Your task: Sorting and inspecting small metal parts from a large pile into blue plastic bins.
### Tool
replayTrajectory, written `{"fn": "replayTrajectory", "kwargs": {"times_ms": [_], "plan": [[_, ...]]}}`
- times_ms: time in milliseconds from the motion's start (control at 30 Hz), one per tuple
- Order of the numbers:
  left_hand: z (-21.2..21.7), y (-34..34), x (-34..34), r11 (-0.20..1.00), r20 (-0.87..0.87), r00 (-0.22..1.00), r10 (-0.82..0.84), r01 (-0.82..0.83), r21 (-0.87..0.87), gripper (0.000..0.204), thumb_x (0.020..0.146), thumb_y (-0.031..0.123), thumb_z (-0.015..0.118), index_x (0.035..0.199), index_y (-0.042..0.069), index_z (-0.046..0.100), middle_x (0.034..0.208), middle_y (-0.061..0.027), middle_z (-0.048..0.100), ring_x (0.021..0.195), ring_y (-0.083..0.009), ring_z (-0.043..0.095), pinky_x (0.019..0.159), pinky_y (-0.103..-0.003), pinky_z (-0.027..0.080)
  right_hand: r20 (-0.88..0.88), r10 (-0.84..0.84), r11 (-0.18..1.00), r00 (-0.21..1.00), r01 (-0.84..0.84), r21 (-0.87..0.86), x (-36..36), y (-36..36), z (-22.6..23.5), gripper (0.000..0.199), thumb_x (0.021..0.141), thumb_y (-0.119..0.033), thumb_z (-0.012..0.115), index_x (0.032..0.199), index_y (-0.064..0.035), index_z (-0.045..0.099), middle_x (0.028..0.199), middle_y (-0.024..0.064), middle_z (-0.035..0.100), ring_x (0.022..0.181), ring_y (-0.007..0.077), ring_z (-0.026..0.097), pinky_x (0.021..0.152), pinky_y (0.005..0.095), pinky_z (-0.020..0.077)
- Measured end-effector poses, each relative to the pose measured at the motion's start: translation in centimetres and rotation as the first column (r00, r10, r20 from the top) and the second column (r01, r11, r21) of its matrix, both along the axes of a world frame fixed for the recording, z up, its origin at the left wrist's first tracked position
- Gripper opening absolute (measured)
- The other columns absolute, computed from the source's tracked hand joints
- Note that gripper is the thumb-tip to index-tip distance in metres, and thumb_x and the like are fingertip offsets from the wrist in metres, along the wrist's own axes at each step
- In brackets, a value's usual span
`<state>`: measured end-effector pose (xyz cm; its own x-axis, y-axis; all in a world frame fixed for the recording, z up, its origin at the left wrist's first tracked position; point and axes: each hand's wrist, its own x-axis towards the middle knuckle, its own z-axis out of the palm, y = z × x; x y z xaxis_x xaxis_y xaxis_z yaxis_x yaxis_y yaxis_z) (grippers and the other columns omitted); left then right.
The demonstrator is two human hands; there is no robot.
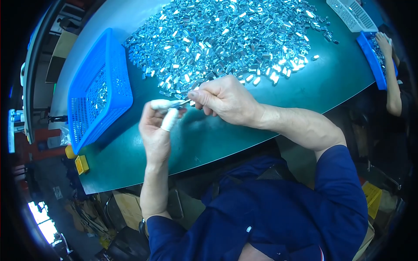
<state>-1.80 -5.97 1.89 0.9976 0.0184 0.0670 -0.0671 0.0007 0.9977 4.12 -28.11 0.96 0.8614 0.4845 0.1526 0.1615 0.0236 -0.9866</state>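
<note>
White coverings wrap the thumb and forefinger of my left hand (154, 130), which pinches a small shiny metal piece (176, 105) over the near side of the table. My right hand (233, 102) is closed on a thin metal rod (187, 102). Its tip points left and meets the piece, or comes very close to it; I cannot tell which. Just beyond both hands spreads a large heap of small silvery metal parts (222, 43), mostly short blocks or sleeves. My fingers partly hide the held piece and most of the rod.
A blue perforated basket (118, 89) with some metal parts inside stands left on the green table (217, 145). Small yellow bins (81, 165) sit at the left edge. At far right, another person's hand (383, 45) is over a blue basket (376, 65), near a white basket (355, 16).
</note>
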Motion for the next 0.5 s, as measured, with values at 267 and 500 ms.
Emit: {"fn": "replayTrajectory", "kwargs": {"times_ms": [267,500], "plan": [[8.1,8.3,2.7,0.446,0.694,0.669,0.268,-0.724,0.526,0.029,0.099,0.004,0.070,0.127,-0.002,0.066,0.119,-0.0123,0.073,0.109,-0.0194,0.068,0.093,-0.033,0.055,0.025,-0.074,0.992,0.997,0.071,0.102,0.5,-0.6,0.8,0.047,0.107,-0.039,0.061,0.083,-0.0011,0.074,0.064,0.0037,0.066,0.058,0.0088,0.063,0.051,0.0240,0.0490],[0.9,4.8,4.2,0.423,0.328,0.938,-0.109,-0.255,0.869,0.030,0.088,0.003,0.076,0.118,0.005,0.073,0.113,-0.0157,0.071,0.107,-0.0335,0.068,0.094,-0.040,0.054,0.040,-0.050,0.997,0.998,0.047,0.065,0.1,-0.4,0.5,0.046,0.107,-0.039,0.062,0.083,-0.0010,0.074,0.063,0.0044,0.066,0.058,0.0088,0.063,0.051,0.0246,0.0489]]}}
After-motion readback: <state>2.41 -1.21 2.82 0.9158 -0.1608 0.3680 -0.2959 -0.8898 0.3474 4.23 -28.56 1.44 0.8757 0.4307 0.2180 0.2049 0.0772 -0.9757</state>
